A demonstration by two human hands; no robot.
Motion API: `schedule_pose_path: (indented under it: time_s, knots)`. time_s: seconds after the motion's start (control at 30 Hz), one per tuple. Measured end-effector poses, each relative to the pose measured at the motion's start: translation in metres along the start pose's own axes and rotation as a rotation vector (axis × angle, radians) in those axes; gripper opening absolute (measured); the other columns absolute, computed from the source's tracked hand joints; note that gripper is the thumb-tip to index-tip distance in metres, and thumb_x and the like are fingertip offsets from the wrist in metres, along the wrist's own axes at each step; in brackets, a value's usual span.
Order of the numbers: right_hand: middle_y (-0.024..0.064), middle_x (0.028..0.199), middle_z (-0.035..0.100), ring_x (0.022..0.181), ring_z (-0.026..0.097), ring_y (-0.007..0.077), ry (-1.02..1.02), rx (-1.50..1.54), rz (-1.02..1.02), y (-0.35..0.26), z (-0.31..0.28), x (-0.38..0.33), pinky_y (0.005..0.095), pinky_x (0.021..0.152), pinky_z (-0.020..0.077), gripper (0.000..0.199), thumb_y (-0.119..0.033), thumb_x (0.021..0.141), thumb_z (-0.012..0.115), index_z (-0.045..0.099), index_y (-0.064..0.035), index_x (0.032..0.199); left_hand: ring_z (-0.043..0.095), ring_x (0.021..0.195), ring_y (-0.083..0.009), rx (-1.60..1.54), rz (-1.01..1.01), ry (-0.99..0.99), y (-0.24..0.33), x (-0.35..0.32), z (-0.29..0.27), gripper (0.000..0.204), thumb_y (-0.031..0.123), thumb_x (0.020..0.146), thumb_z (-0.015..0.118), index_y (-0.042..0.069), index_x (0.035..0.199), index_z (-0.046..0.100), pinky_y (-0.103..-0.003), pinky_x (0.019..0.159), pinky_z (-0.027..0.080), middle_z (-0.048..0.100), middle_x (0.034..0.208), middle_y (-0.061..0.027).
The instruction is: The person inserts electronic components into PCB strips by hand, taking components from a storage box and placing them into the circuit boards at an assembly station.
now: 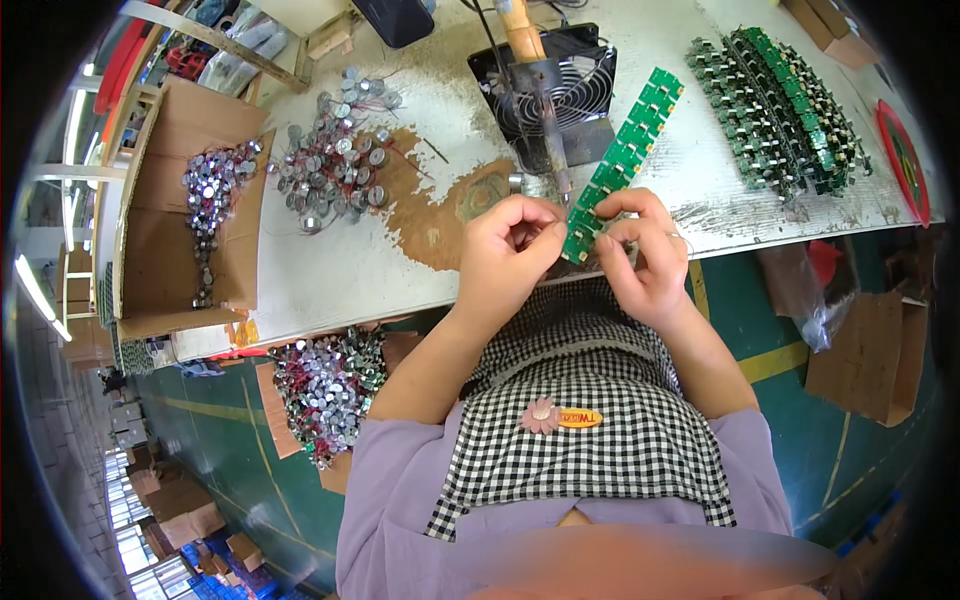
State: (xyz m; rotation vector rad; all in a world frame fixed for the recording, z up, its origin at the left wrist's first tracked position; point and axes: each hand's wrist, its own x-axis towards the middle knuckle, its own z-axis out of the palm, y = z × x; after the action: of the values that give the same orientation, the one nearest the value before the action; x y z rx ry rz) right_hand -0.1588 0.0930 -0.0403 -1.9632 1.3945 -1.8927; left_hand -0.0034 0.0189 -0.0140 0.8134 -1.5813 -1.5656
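Observation:
A long green circuit board strip point(625, 150) slants up and away from my hands above the bench edge. My right hand point(645, 260) is closed on its near right edge, thumb and fingers at the board. My left hand point(510, 250) is pinched at the strip's near left edge; anything between its fingertips is hidden. Just above the fingers, the tip of a soldering iron point(552, 135) points down beside the board. The iron has a wooden handle and is fixed upright. Behind it stands a black fan point(580, 75).
Small round silver parts with red wires point(335, 165) lie heaped left on the bench. More fill a cardboard box point(155, 230) and a container below point(320, 400). Several board strips point(780, 110) are stacked right, beside a red-rimmed round object point(903, 165). A dark phone-like slab point(397, 18) is at the back.

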Motion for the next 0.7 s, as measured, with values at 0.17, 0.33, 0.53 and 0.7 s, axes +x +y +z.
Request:
schedule_pose_path:
  time_s: [0.17, 0.33, 0.53, 0.7]
  knots:
    - [0.0169, 0.093, 0.059, 0.067, 0.060, 0.0184, -0.003, 0.005, 0.046, -0.004, 0.003, -0.001, 0.0253, 0.055, 0.0479, 0.012, 0.008, 0.076, 0.063, 0.054, 0.0026, 0.081, 0.049, 0.061, -0.0018, 0.029, -0.098, -0.053, 0.000, 0.004, -0.006, 0.007, 0.002, 0.079, 0.066, -0.001, 0.081, 0.060, -0.018, 0.053, 0.039, 0.059, 0.073, 0.0010]
    - [0.0163, 0.094, 0.059, 0.061, 0.059, 0.0164, -0.005, -0.004, 0.063, -0.002, 0.004, 0.003, 0.0242, 0.053, 0.0477, 0.010, 0.008, 0.077, 0.063, 0.055, 0.0027, 0.081, 0.048, 0.059, -0.0017, 0.027, -0.083, -0.051, -0.001, 0.010, -0.006, 0.007, 0.002, 0.078, 0.067, -0.001, 0.080, 0.060, -0.018, 0.052, 0.039, 0.058, 0.071, 0.0019]
    - [0.0162, 0.092, 0.059, 0.070, 0.059, 0.0214, -0.019, -0.062, -0.047, -0.002, 0.004, 0.013, 0.0274, 0.057, 0.0475, 0.011, 0.007, 0.075, 0.065, 0.056, 0.0014, 0.079, 0.047, 0.058, -0.0014, 0.038, -0.024, -0.040, 0.001, 0.012, -0.007, 0.006, 0.000, 0.078, 0.066, 0.000, 0.080, 0.061, -0.016, 0.049, 0.036, 0.062, 0.081, -0.0021]
    - [0.0161, 0.092, 0.059, 0.071, 0.058, 0.0219, -0.004, -0.037, 0.008, -0.005, 0.005, 0.002, 0.0276, 0.058, 0.0470, 0.012, 0.007, 0.075, 0.066, 0.056, 0.0014, 0.080, 0.054, 0.066, -0.0046, 0.106, -0.009, -0.043, -0.005, 0.004, -0.005, 0.008, -0.002, 0.078, 0.066, 0.000, 0.080, 0.059, -0.019, 0.058, 0.044, 0.063, 0.083, -0.0031]
